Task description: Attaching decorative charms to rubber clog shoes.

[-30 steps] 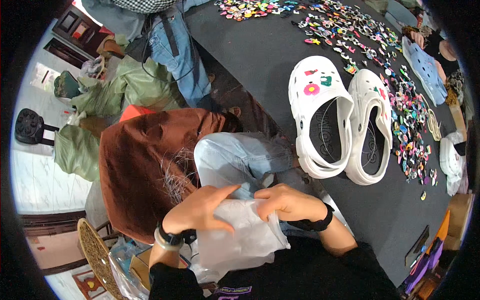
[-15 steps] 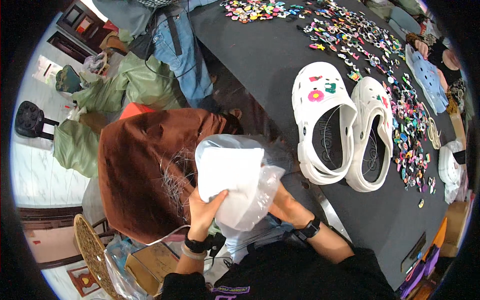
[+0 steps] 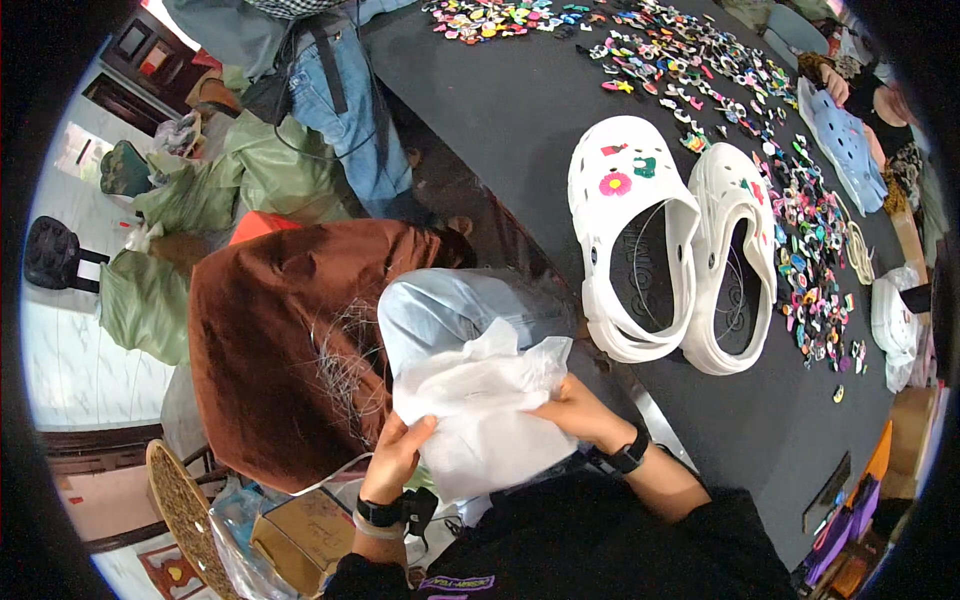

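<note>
A thin white plastic bag (image 3: pixel 490 440) is spread between my hands above my jeans-clad lap, its far edge crumpled and standing up. My left hand (image 3: pixel 396 452) pinches its left side, thumb on top. At the bag's right side, my right hand (image 3: pixel 583 412) is closed on the edge; some of its fingers are hidden by the plastic. Two white clogs, a left one (image 3: pixel 610 335) and a right one (image 3: pixel 765 290), lie on the dark table beyond my right hand. Colourful charms, among them a pink flower (image 3: pixel 615 184), sit on their toes.
Many small shoe charms (image 3: pixel 800 240) are scattered over the dark table (image 3: pixel 480 100). A brown cloth-covered bundle (image 3: pixel 270 350) with loose clear threads stands left of my knee. Across the table, another person's hand (image 3: pixel 833 85) is near a blue clog (image 3: pixel 845 140). Green sacks (image 3: pixel 280 165) lie farther left.
The bag has come down closer to me from a raised, upright position, and its far edge now flares up. Both hands have moved slightly lower; my knee shows more.
</note>
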Available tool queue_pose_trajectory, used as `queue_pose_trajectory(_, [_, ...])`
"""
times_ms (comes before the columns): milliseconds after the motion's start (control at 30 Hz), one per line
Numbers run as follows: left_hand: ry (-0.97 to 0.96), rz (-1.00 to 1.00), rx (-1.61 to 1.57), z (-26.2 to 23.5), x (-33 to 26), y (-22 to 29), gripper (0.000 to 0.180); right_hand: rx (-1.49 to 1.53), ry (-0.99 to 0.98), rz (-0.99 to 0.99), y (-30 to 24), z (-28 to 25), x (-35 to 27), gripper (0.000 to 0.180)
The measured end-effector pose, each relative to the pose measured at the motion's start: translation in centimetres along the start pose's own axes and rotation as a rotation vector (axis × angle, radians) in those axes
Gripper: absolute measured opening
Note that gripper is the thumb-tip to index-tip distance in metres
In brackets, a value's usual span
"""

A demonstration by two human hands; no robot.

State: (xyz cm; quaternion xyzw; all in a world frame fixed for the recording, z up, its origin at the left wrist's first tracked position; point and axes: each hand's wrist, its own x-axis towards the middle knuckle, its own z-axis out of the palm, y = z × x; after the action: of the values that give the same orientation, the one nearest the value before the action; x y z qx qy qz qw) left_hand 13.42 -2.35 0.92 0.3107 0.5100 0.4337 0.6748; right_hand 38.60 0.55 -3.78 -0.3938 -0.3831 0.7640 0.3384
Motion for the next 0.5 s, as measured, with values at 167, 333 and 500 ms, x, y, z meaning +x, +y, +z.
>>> queue_pose_trajectory(167, [-0.246,-0.009,-0.268,-1.8,-0.3,-0.3,0.011,0.524,-0.135,0.018,-3.2,0.4,-1.8,0.021])
queue_pose_trajectory(333, [-0.010,0.366,0.243,-0.6,0.6,0.4,0.010,0.498,-0.350,-0.164,-1.4,-1.3,-0.5,0.007])
queue_pose_trajectory(500, [-0.202,-0.098,-0.272,1.4,0.7,2.4,0.081,-0.383,-0.392,-0.592,-4.9,-0.3,-1.9,0.008])
